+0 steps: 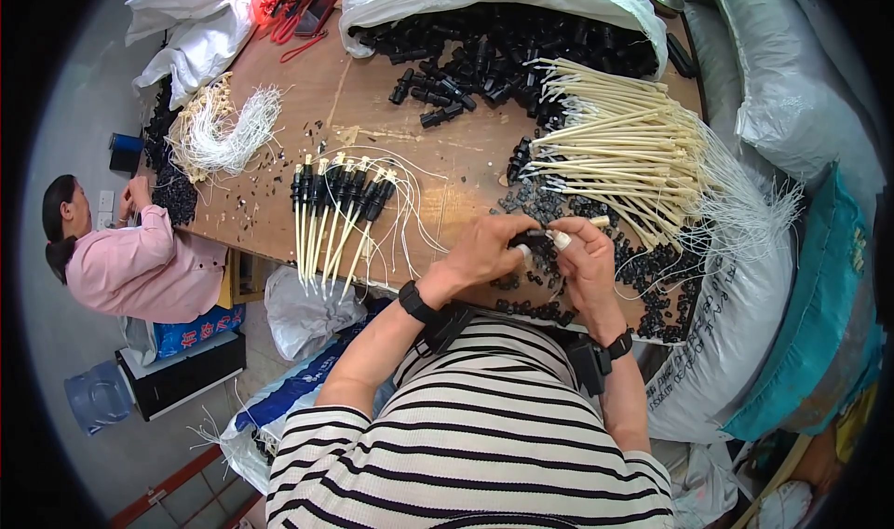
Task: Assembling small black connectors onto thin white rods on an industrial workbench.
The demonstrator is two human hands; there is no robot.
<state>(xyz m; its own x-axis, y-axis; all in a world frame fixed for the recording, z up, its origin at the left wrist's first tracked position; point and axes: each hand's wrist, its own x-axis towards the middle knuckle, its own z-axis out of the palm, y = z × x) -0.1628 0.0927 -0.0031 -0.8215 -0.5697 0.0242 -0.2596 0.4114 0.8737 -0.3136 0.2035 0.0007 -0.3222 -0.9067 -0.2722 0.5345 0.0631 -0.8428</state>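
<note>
1. A small black piece point(532, 238) is held low over the near part of the counter point(456, 156), between the left hand point(489, 251) and the right hand point(585, 261)
2. By the left hand, the piece is gripped from its left side, with the fingers bent in and pinched around it, almost no gap being left
3. The right hand is placed just beside the piece on its right, with fingers bent and tips brought near the left fingertips
4. As much of the piece is covered, it cannot be told how its long axis lies or whether the right fingers are closed on it
5. The pile of cream rods point(624, 142) is spread beyond the right hand, the nearer one, with white tips pointed left and thin wires trailed right
6. Small dark parts point(666, 273) are scattered around the right hand
7. Rods fitted with black sleeves point(346, 189) are laid to the left, well apart from the left hand
</note>
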